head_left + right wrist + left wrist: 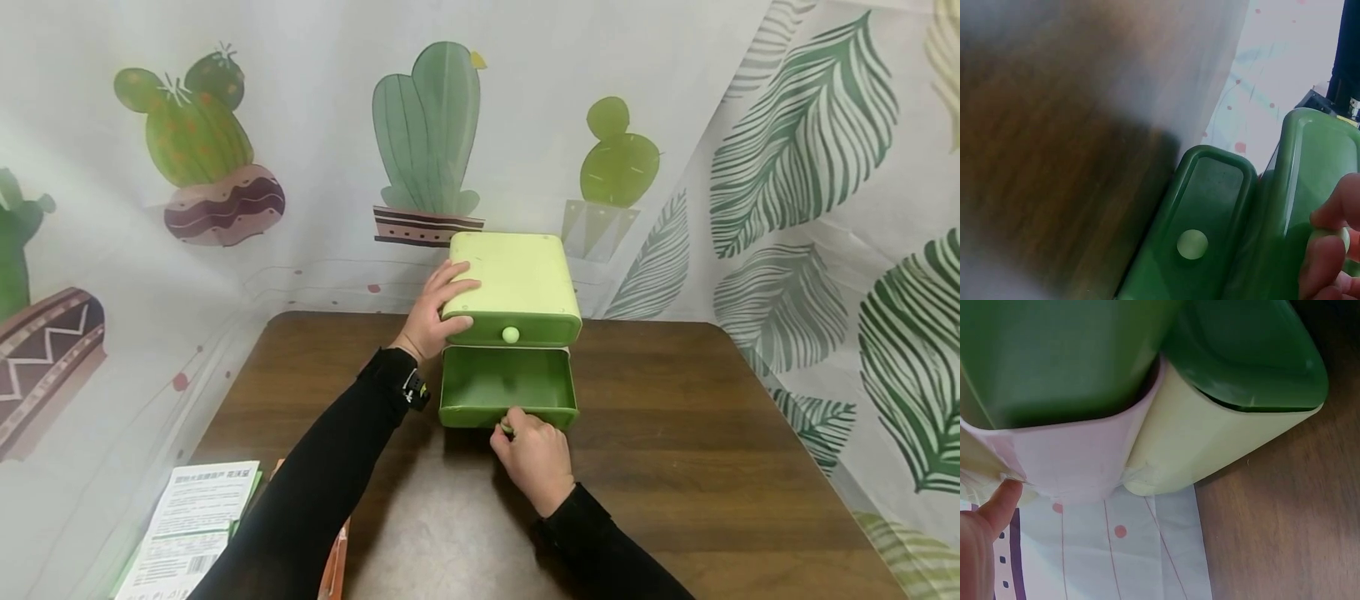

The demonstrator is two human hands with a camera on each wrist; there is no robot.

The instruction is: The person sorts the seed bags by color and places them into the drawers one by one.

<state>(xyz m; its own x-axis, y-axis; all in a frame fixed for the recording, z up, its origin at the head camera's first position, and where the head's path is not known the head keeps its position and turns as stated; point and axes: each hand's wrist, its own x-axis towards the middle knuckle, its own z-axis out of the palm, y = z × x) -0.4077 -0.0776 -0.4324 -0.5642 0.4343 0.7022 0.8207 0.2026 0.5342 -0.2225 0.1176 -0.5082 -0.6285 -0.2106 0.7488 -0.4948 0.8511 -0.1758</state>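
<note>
A small drawer cabinet [513, 271] with a pale yellow-green top stands at the back of the table. My left hand [431, 315] rests on its upper left side, fingers laid over the top and thumb near the front edge. Its upper drawer [480, 331], with a round pale knob [511, 335], is closed. Below that, a green drawer [506, 379] is pulled out with its bare inside showing. My right hand [538, 458] pinches the knob of this drawer. In the right wrist view, another closed drawer [1213, 194] with a pale knob [1192, 244] lies beside it.
Printed sheets [195, 517] lie at the table's front left, with an orange object [335, 571] partly hidden by my left sleeve. Behind the brown wooden table [675, 433] hangs a white cloth [322, 125] printed with cacti and leaves.
</note>
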